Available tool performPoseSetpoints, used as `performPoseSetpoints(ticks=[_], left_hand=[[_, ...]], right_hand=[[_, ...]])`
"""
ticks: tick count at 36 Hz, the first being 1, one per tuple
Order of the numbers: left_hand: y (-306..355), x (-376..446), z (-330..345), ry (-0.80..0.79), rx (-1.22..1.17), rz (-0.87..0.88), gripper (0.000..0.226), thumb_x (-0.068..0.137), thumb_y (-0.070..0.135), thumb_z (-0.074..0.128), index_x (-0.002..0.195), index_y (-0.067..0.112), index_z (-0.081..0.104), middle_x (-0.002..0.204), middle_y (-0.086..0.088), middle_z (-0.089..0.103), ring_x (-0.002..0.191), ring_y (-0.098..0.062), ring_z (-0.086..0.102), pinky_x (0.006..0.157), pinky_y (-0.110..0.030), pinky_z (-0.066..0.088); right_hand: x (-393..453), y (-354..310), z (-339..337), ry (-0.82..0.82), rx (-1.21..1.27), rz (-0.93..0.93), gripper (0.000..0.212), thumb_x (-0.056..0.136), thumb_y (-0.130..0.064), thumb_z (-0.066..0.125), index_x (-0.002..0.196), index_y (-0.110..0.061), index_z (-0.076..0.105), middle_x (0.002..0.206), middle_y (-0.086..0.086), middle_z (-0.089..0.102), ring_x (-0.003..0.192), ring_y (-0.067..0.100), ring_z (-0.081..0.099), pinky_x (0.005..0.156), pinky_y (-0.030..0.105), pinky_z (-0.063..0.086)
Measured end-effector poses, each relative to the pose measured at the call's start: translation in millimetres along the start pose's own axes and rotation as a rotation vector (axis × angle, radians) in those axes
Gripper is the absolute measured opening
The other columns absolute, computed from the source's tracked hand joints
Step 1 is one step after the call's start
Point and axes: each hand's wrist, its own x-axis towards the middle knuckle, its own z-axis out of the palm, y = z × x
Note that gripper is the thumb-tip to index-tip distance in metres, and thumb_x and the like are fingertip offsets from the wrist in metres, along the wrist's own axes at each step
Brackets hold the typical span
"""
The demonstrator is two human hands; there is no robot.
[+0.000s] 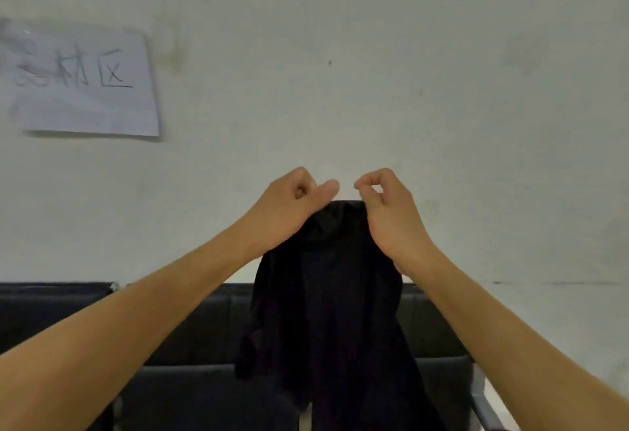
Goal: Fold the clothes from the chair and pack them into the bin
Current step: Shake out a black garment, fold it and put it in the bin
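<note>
A black garment (326,311) hangs in the air in front of me, bunched at the top and drooping down past the lower edge of the view. My left hand (289,206) pinches its top edge on the left side. My right hand (388,209) pinches the same top edge on the right, close to the left hand. Both arms reach forward at about chest height. Behind the garment stands a black padded chair (190,338) with a seat and backrest. No bin is in view.
A pale wall (374,73) fills the upper view, with a white paper sign (78,80) bearing handwritten characters at the left. A second black seat (44,308) sits at the left. A metal chair frame (483,407) shows at the lower right.
</note>
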Motion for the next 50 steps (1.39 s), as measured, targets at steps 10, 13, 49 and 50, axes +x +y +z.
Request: performPoseSetpoints(ticks=[10,13,49,50], left_hand=[[-48.9,-46.0,-184.3,-0.041,0.707,0.201,0.020,0.080,0.014,0.060,0.075,0.022,0.043,0.081,0.008,0.046,0.076,-0.018,0.049,0.061,-0.024,0.034],[-62.9,-54.6,-232.6,0.054,0.644,0.132,0.022,0.081,0.010,0.057,0.074,0.022,0.041,0.078,0.003,0.051,0.072,-0.017,0.049,0.061,-0.027,0.038],[47.6,-30.6,-328.2,0.028,0.487,0.422,0.034,0.075,-0.009,0.046,0.087,0.018,0.062,0.090,0.002,0.060,0.085,-0.015,0.056,0.070,-0.015,0.046],[48.8,-26.9,-324.4,0.084,0.549,0.455,0.031,0.077,-0.005,0.046,0.089,0.019,0.060,0.096,0.001,0.058,0.090,-0.018,0.055,0.076,-0.021,0.047]], right_hand=[[-34.7,-104.1,92.3,-0.465,-0.352,0.019,0.013,0.078,-0.035,0.073,0.085,-0.026,0.067,0.083,-0.008,0.068,0.076,0.007,0.065,0.066,0.019,0.048],[-34.3,-133.8,116.7,-0.449,-0.445,-0.036,0.017,0.083,-0.027,0.069,0.068,-0.022,0.062,0.067,-0.009,0.061,0.062,0.003,0.057,0.057,0.015,0.039],[-4.7,-240.1,226.4,-0.647,-0.448,0.057,0.060,0.078,-0.040,0.073,0.131,-0.023,0.051,0.124,-0.004,0.060,0.110,0.015,0.058,0.101,0.034,0.045],[-3.2,-240.6,227.8,-0.632,-0.412,0.028,0.054,0.081,-0.033,0.071,0.130,-0.022,0.052,0.122,-0.002,0.061,0.109,0.016,0.059,0.100,0.034,0.046]])
